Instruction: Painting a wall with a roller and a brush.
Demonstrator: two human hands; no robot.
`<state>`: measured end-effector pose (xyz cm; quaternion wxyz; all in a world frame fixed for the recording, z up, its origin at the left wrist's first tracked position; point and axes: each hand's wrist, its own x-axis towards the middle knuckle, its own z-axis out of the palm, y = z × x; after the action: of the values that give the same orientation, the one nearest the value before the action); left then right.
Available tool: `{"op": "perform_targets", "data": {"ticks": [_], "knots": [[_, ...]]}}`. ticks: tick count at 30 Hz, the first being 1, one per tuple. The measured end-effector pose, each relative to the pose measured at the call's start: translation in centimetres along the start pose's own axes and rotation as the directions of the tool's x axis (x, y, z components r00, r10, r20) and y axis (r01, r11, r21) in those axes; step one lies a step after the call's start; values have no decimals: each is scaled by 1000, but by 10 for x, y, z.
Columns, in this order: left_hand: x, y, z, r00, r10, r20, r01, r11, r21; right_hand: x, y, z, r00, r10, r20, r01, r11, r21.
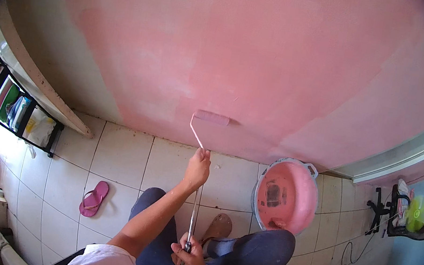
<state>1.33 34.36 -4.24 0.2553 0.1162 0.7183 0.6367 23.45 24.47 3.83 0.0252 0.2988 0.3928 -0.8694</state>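
Observation:
A paint roller rests against the pink-painted wall, whose coat is patchy. My left hand is closed around the upper part of its long pole, just below the bent wire frame. Lower down, between my knees, my right hand grips the same pole at a dark fitting. To the right, a basin with a grey rim holds pink paint and a dark rectangular patch on its inner bottom. My right knee is beside it.
A pink flip-flop lies on the tiled floor at left. Black shelves with folded items stand beside a pale curved edge. At right are a black chair bearing a yellow-green object, a cable and a door frame.

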Motion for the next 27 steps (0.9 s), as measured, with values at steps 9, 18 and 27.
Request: {"op": "perform_targets", "data": {"ticks": [9,18,27], "knots": [[-34,59,-21,998,47,53,-39,991,-129,-15,16,7,997,-54,49,56,997,-48],[-18,-11,-81,965,-263,15,237,839,-490,-13,63,-11,973,168,157,-182,980,81],[26,-130,-91,953,157,-260,-111,977,184,25,60,28,833,539,129,-551,828,101]]}}
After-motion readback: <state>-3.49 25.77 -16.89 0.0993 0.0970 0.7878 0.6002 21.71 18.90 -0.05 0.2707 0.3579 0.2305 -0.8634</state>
